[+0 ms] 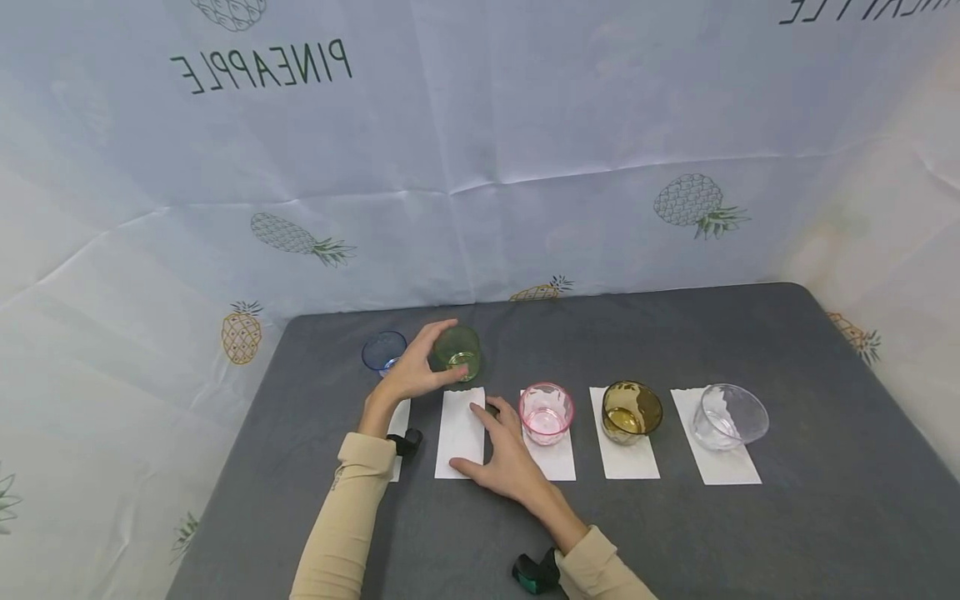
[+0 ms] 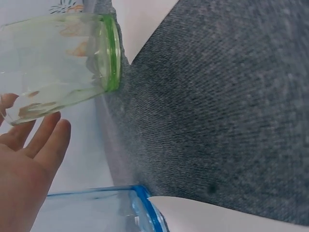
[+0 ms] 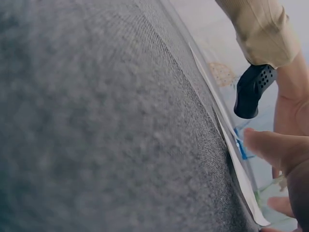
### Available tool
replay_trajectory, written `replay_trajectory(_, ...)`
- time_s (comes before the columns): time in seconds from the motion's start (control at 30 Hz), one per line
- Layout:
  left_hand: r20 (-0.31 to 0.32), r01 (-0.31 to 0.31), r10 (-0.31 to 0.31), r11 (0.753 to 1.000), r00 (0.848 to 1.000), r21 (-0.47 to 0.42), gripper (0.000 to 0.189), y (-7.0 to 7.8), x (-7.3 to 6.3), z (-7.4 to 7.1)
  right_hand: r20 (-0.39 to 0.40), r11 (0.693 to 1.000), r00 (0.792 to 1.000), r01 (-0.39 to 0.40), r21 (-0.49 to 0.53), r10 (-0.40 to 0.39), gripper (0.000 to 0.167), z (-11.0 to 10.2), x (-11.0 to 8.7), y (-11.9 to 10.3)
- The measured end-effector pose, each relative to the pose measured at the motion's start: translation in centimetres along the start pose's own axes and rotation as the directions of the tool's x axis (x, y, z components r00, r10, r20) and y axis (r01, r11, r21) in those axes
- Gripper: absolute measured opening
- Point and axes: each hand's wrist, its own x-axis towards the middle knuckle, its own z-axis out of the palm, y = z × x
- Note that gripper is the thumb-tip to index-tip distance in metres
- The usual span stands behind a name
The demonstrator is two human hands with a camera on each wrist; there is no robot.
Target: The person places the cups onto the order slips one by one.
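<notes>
My left hand point(image 1: 420, 367) is around the green glass point(image 1: 468, 342), its thumb across the near side and fingers at the far-left side. In the left wrist view, the fingers point(image 2: 55, 140) reach up beside the clear green wall, and the green base edge lies close to the table. My right hand point(image 1: 510, 462) is low over a white paper slip point(image 1: 452, 425), thumb and fingers spread, holding nothing. The blue glass point(image 1: 378, 354) stands left of the green one, partly hidden by my left hand.
A pink glass point(image 1: 546, 417), an amber glass point(image 1: 632, 414) and a clear glass point(image 1: 735, 417) stand on white slips to the right. Another slip point(image 1: 401, 417) lies partly under my left wrist. A pineapple-print curtain point(image 1: 480, 225) backs the grey table point(image 1: 802, 400).
</notes>
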Motion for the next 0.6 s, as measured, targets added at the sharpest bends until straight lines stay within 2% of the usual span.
replay_trajectory(0.23,0.008,0.019,-0.019,0.999,1.0,-0.025,0.088,-0.43,0.04,0.26,0.055,0.998,0.998,-0.034,-0.045,0.037,0.097,-0.01,0.29,-0.23)
replay_trajectory(0.6,0.004,0.027,-0.027,0.999,1.0,-0.028,0.085,-0.88,0.59,0.22,0.059,0.996,0.996,-0.059,-0.069,0.063,0.1,0.11,0.36,-0.51)
